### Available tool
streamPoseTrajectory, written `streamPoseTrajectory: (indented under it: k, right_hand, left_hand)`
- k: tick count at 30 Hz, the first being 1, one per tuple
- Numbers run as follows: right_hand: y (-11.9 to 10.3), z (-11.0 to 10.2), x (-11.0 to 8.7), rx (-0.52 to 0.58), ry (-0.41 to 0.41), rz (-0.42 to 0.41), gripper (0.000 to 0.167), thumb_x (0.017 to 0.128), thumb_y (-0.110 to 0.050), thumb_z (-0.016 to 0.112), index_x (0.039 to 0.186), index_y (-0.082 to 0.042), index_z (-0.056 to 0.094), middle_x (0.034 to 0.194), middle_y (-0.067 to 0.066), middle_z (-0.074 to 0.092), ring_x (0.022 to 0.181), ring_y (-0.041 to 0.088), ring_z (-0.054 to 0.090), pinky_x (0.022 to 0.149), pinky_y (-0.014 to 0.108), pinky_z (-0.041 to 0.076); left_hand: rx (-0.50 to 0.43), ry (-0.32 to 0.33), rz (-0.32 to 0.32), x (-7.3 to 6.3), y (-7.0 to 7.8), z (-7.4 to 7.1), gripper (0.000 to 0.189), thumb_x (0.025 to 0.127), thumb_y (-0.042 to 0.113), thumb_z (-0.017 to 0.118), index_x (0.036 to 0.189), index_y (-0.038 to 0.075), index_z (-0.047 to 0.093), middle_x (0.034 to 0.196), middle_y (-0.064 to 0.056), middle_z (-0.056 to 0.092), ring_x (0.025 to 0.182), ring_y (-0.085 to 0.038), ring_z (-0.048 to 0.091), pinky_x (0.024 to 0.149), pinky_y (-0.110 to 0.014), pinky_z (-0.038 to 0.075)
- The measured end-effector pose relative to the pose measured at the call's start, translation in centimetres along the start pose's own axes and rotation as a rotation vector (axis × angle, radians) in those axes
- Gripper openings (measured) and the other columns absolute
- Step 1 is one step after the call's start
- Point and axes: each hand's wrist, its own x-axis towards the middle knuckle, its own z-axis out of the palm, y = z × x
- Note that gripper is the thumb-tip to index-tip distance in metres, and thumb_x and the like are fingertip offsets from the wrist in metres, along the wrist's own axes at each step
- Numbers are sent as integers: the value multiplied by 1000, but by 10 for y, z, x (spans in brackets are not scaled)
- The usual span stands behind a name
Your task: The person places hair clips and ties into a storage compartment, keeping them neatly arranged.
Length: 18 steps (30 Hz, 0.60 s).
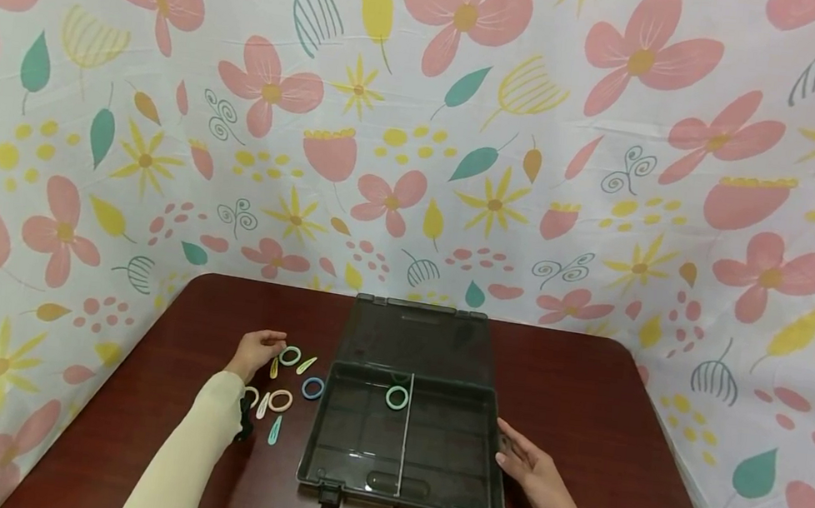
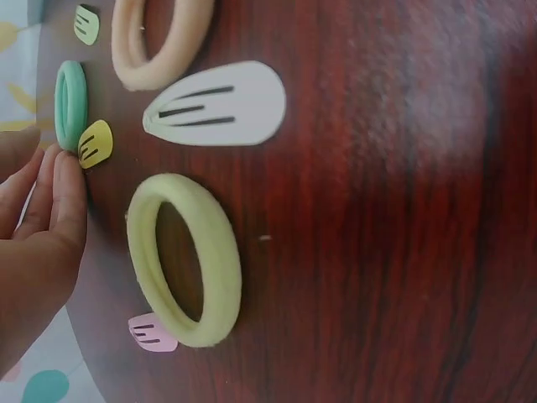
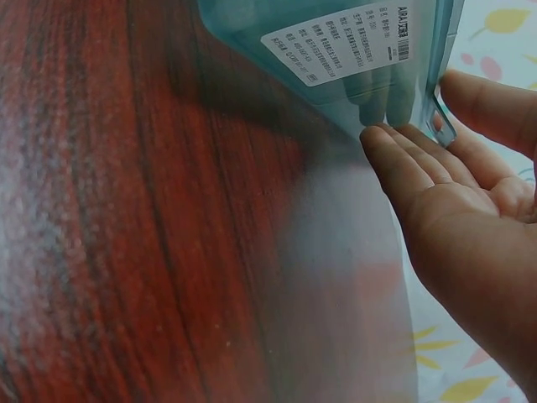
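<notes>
My left hand (image 1: 259, 352) reaches over the small hair items, its fingertips right at the edge of a mint-green hair tie (image 2: 71, 105) and a yellow snap clip (image 2: 96, 144). Its fingers look fairly straight. With my right hand (image 1: 530, 469) I hold the right side of a dark see-through plastic box (image 1: 355, 449), thumb at the rim and fingers under the wall; a white label (image 3: 340, 46) shows on the box. The box's lid (image 1: 418, 341) is folded back. Inside, left of a white divider (image 1: 405, 438), lies another mint-green hair tie (image 1: 388, 397).
Between left arm and box lie a blue hair tie (image 1: 305, 387), a peach hair tie (image 1: 271, 400), a white snap clip (image 2: 243, 105), a teal snap clip (image 1: 274, 432) and a yellow-green clip (image 1: 307, 365). A pale yellow hair tie (image 2: 222, 269) overlaps a pink clip (image 2: 153, 336).
</notes>
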Motion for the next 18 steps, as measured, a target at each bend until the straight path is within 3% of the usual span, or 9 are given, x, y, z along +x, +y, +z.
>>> streamPoseTrajectory:
  k: [4,6,12,18]
  right_hand:
    - [1,-1,0,-1,7,-5,61,97,-17,58,152,-14,31,158,14,17,144,35,12,110,54,31]
    - [1,-1,0,-1,10,-7,61,97,-17,58,152,-14,31,158,14,17,144,35,12,110,54,31]
    - [2,1,-1,4,5,-13,62,97,-16,58,152,-13,30,158,13,16,144,35,12,111,52,31]
    - [1,2,-2,12,0,-16,62,97,-16,58,152,-12,29,158,14,16,144,34,14,111,51,32]
  left_hand:
    - [2,-4,78,13,-16,-2,29,92,11,65,118,-1,65,108,-20,65,97,-32,61,80,-43,54]
    - [10,-5,84,14,-19,-2,27,91,12,67,115,0,67,104,-18,66,94,-31,62,77,-43,54]
    - [107,42,6,0,-2,1,24,92,6,63,113,-5,66,109,-22,64,99,-36,61,83,-46,53]
    - [205,76,23,-9,5,3,20,90,7,66,106,-6,69,100,-20,66,88,-32,61,73,-40,53]
